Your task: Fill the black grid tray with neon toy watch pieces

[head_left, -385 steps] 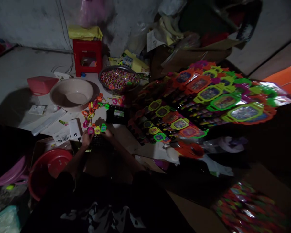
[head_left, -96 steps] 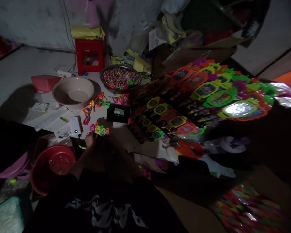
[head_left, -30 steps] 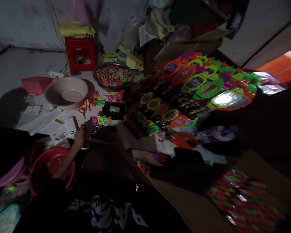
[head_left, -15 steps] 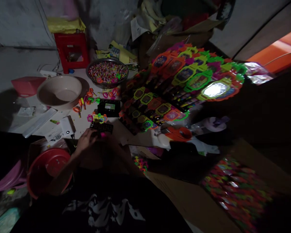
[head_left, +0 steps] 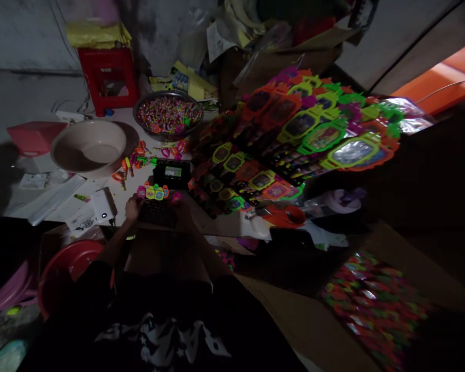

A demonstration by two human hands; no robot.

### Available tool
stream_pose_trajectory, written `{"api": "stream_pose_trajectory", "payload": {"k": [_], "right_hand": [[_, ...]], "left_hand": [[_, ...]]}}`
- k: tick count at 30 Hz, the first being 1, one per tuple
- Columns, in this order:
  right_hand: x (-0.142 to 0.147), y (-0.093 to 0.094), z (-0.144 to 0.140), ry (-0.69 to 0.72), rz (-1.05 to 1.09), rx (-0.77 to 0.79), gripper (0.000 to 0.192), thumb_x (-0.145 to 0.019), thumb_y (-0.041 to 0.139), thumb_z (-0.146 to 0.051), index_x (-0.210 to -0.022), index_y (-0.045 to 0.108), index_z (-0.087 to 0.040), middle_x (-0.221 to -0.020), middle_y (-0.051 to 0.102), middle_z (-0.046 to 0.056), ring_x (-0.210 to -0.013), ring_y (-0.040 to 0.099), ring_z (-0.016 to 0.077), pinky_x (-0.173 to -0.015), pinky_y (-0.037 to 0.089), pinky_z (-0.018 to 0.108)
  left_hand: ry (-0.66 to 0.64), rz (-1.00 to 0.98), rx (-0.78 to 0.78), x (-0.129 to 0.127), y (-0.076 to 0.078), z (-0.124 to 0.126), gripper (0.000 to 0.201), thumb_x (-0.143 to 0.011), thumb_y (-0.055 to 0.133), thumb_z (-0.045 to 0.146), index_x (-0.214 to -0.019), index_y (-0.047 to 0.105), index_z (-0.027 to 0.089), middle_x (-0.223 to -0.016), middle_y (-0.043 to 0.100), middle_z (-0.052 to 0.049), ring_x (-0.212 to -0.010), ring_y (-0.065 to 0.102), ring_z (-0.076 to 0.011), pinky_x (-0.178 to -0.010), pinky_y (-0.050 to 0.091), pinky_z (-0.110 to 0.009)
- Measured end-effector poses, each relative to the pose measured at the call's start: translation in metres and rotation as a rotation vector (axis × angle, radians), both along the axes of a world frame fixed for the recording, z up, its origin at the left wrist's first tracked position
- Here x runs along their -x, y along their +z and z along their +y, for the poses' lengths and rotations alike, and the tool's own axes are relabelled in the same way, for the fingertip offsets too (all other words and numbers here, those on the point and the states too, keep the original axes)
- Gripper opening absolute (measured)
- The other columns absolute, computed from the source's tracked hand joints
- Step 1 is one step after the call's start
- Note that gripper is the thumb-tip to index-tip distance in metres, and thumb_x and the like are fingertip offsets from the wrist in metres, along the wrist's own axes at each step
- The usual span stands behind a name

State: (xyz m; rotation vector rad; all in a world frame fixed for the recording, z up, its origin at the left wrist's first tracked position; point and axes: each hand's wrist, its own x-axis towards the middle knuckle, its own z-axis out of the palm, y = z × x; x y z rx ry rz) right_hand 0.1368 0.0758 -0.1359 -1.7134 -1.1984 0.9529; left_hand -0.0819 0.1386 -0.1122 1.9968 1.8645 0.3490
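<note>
The light is dim. My left hand (head_left: 133, 206) grips the left edge of a black gridded tray (head_left: 157, 213) on the floor in front of me. A row of small toy watches (head_left: 152, 192), pink, yellow, green and orange, stands along the tray's far edge. My right hand (head_left: 183, 207) is at the tray's right end, its fingers pinching a pink toy watch (head_left: 176, 196) just to the right of the row.
Around the tray are a white power bank (head_left: 103, 204), a black box (head_left: 173, 173) and loose watch pieces (head_left: 135, 160). Behind stand a beige basin (head_left: 88, 147), a metal bowl of sweets (head_left: 167, 111) and a red stool (head_left: 104, 72). Carded toy watches (head_left: 294, 139) fan out right. A red basin (head_left: 67, 268) is near left.
Both hands have moved up from below the tray. My right hand has carried the pink watch to the right end of the row. The view has shifted slightly.
</note>
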Motion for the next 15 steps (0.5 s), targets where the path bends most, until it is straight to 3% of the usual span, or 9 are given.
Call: {"api": "stream_pose_trajectory", "payload": {"k": [4,15], "right_hand": [[0.001,-0.003,-0.002,0.023,0.020,-0.030,0.014,-0.078,0.060,-0.025,-0.084,0.063,-0.013,-0.086,0.069,0.004,-0.082,0.061,0.0188,-0.079,0.049,0.028],[-0.001,0.002,0.002,0.116,-0.104,-0.031,0.027,-0.082,0.060,-0.032,-0.097,0.069,-0.012,-0.097,0.072,0.009,-0.090,0.065,0.0246,-0.083,0.050,0.035]], "left_hand": [[-0.020,0.050,0.001,0.003,-0.001,0.003,0.036,-0.089,0.054,0.038,-0.112,0.060,0.011,-0.102,0.068,-0.016,-0.096,0.064,-0.0246,-0.078,0.045,-0.029],[-0.040,-0.016,0.026,0.008,-0.011,0.011,0.037,-0.087,0.057,0.039,-0.113,0.063,0.013,-0.105,0.071,-0.014,-0.098,0.065,-0.0262,-0.080,0.046,-0.029]]}}
